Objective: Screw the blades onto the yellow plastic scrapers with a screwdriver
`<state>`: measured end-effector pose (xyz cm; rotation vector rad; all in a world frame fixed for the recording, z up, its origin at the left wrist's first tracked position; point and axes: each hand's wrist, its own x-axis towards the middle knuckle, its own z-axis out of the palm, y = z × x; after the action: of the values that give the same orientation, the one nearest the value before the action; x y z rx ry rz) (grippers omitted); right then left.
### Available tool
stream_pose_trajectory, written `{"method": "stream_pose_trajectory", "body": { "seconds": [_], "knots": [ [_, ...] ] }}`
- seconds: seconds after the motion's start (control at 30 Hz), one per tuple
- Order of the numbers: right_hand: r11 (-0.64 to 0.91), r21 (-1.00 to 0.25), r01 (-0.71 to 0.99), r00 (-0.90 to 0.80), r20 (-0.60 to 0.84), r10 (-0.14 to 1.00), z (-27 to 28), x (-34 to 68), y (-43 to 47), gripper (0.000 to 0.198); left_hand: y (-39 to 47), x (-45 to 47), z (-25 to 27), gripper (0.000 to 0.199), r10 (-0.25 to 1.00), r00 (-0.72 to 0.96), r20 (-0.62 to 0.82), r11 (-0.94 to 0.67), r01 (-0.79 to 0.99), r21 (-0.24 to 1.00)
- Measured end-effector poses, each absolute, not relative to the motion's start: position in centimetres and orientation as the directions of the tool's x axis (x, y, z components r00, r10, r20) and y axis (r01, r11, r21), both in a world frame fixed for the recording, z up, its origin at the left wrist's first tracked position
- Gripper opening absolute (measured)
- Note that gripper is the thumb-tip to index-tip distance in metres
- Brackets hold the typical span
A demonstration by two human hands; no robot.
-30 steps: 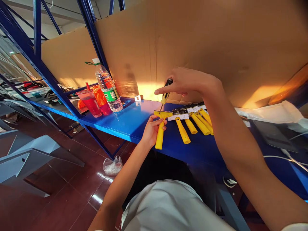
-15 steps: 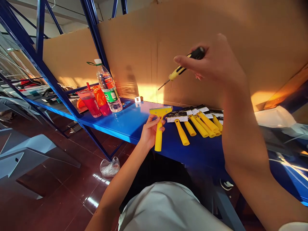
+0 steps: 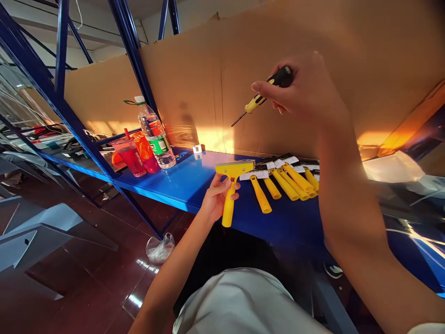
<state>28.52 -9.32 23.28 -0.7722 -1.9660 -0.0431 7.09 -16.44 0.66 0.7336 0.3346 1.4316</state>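
In my left hand (image 3: 216, 199) is a yellow scraper (image 3: 227, 211), its handle down and its wide head up, with two screws showing on the head. The fingers close around the neck, just above the blue shelf's front edge. My right hand (image 3: 306, 88) is raised in front of the cardboard, gripping a black and yellow screwdriver (image 3: 259, 99). Its tip points down and left, above the scraper and apart from it. Several more yellow scrapers (image 3: 261, 195) lie on the shelf to the right, their heads under black and white packaging.
On the blue shelf (image 3: 181, 185) stand a water bottle (image 3: 160, 146) and a red cup (image 3: 132, 157) at the left, and a small white object (image 3: 197, 149) at the back. A cardboard sheet (image 3: 194, 74) walls the rear. Clear plastic (image 3: 392, 169) lies at the right.
The scraper's head has turned slightly in my left hand and sits a little lower in view. My right hand still holds the screwdriver in nearly the same place. The view has shifted slightly.
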Motion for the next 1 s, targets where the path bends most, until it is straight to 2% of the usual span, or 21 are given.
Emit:
{"method": "stream_pose_trajectory", "body": {
  "seconds": [0.17, 0.37, 0.43, 0.5, 0.6, 0.73, 0.83, 0.9, 1.0],
  "knots": [
    [0.766, -0.344, 0.542, -0.372, 0.720, 0.586, 23.3, 28.7, -8.7, 0.034, -16.3, 7.4, 1.0, 0.043, 0.972, 0.136, 0.192, -0.037, -0.716, 0.697],
    [0.812, -0.229, 0.538, -0.399, 0.779, 0.484, 23.4, 29.1, -7.9, 0.036, -15.7, 7.5, 0.7, 0.042, 0.986, 0.056, 0.159, -0.077, -0.689, 0.721],
    [0.795, -0.226, 0.563, -0.400, 0.767, 0.501, 23.5, 29.1, -8.0, 0.029, -15.6, 7.4, 0.6, 0.043, 0.985, 0.003, 0.174, -0.124, -0.692, 0.712],
    [0.780, -0.257, 0.571, -0.469, 0.677, 0.567, 23.7, 29.1, -8.4, 0.023, -15.4, 7.4, 0.6, 0.043, 0.980, -0.040, 0.196, -0.169, -0.688, 0.706],
    [0.773, -0.337, 0.537, -0.619, 0.465, 0.633, 23.9, 28.9, -8.8, 0.028, -14.8, 7.6, 1.2, 0.044, 0.971, -0.078, 0.224, -0.214, -0.696, 0.686],
    [0.790, -0.218, 0.573, -0.738, 0.281, 0.613, 23.7, 28.1, -8.3, 0.044, -13.8, 8.3, 3.7, 0.047, 0.949, -0.101, 0.299, -0.281, -0.700, 0.657],
    [0.818, -0.171, 0.550, -0.794, 0.198, 0.575, 23.6, 27.7, -7.8, 0.046, -13.1, 9.3, 6.3, 0.048, 0.924, -0.106, 0.369, -0.343, -0.660, 0.669],
    [0.830, -0.208, 0.518, -0.805, 0.209, 0.555, 23.7, 27.8, -7.9, 0.039, -12.5, 9.6, 7.6, 0.048, 0.911, -0.116, 0.397, -0.378, -0.621, 0.686],
    [0.801, -0.280, 0.529, -0.740, 0.310, 0.597, 24.0, 28.5, -8.8, 0.027, -9.9, 8.6, 8.4, 0.045, 0.880, -0.130, 0.456, -0.455, -0.505, 0.734]
  ]
}}
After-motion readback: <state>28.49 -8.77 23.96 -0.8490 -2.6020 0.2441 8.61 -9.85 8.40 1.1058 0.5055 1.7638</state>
